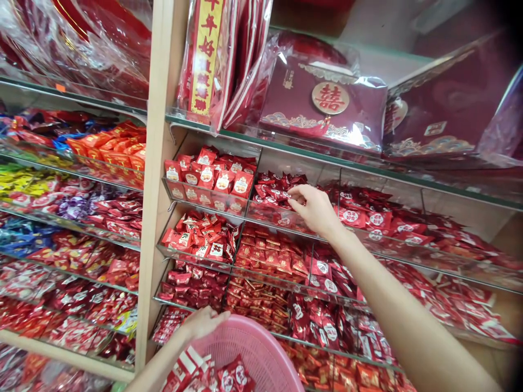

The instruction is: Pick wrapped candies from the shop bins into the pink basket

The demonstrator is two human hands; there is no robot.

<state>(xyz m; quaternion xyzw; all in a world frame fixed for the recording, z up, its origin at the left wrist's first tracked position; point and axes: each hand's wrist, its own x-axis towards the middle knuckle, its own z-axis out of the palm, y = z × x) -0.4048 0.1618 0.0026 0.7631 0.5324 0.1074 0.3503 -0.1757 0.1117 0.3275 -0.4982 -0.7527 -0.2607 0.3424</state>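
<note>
My left hand [204, 322] grips the rim of a pink plastic basket [261, 340] at the bottom centre, its thumb lying along the edge. Red and white wrapped packets [235, 375] lie inside the basket. My right hand [314, 206] reaches up to a clear-fronted shelf bin, with fingers and thumb curled together in a pinch at the small dark red sweet packets [274, 190]. Whatever sits between those fingertips is too small to make out. Left of that bin stand red packets with round white labels [206, 175].
Tiered bins with clear front lips hold gold-printed red packets [267, 256] and others below. A wooden upright [152, 179] divides these from bins of colourful sweets [98, 209] at left. Overhead, a glass shelf edge [310, 154] carries maroon gift bags [322, 103].
</note>
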